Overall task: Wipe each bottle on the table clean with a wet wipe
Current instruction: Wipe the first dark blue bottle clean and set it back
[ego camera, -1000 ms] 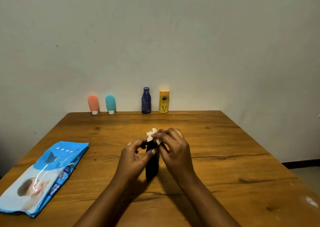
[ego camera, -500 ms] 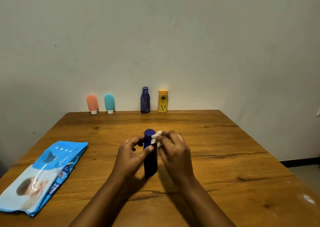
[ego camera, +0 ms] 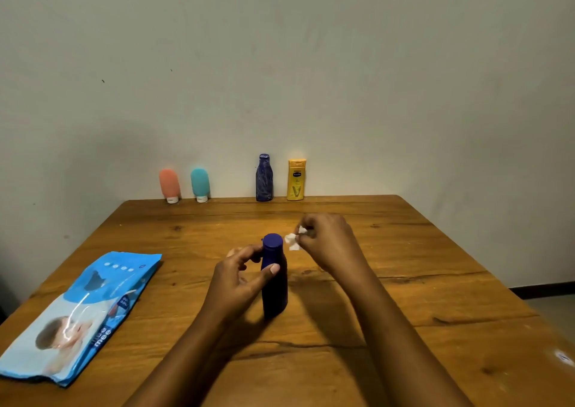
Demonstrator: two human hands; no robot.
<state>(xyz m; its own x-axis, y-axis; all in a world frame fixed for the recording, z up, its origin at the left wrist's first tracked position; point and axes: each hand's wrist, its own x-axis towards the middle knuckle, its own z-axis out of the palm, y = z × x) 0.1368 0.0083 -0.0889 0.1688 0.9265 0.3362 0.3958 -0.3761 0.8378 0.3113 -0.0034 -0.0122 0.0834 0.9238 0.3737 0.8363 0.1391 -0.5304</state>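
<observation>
**Right hand [ego camera: 326, 240] draws the wet wipe [ego camera: 293, 241] off the blue bottle [ego camera: 273, 279]**

Since half a second ago the right hand has swung off to the right of the cap; its curled fingertips pinch the crumpled white wipe, which now sits just beside the cap and apart from it; the forearm reaches in from the lower right. The left hand [ego camera: 239, 277] grips the bottle from the left, thumb pressed across its front, fingers curled round behind the neck.

The bottle stands upright near the middle of the wooden table [ego camera: 404, 282]; long axis vertical, round cap pointing up; body dark blue and plain, cap a shade lighter.

Along the far edge stand an orange tube [ego camera: 169, 184] and a teal tube [ego camera: 199, 183], both cap-down, a patterned blue bottle [ego camera: 264, 179] and a yellow bottle [ego camera: 296, 180]; a blue wipes pack [ego camera: 81, 313] lies flat at the left.
</observation>
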